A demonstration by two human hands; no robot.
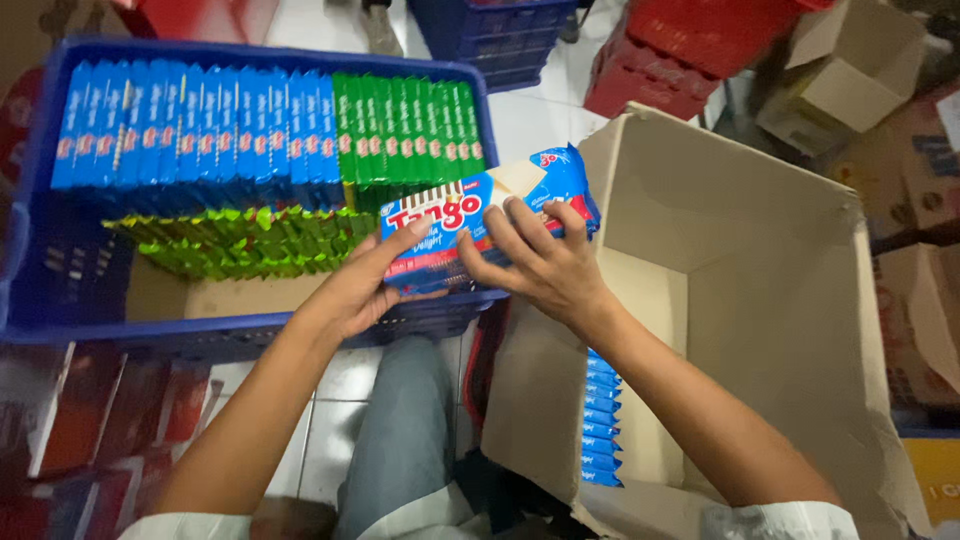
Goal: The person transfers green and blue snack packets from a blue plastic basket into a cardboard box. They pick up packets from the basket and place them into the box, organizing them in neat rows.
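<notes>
Both my hands hold a stack of blue wafer packets (470,205) over the right end of a blue plastic crate (30,230). My left hand (365,285) grips the stack's lower left side. My right hand (535,255) lies across its front and right side. In the crate stand rows of blue packets (190,125) and green packets (405,130) on edge, with light green packets (250,240) lying in front of them. To the right an open cardboard box (760,290) holds several more blue packets (600,420) along its near-left wall.
Red packets (90,420) lie on the floor at lower left. Red crates (690,50) and a dark blue crate (500,35) stand at the back. More cardboard boxes (850,70) sit at the right. My knee in jeans (400,430) is between crate and box.
</notes>
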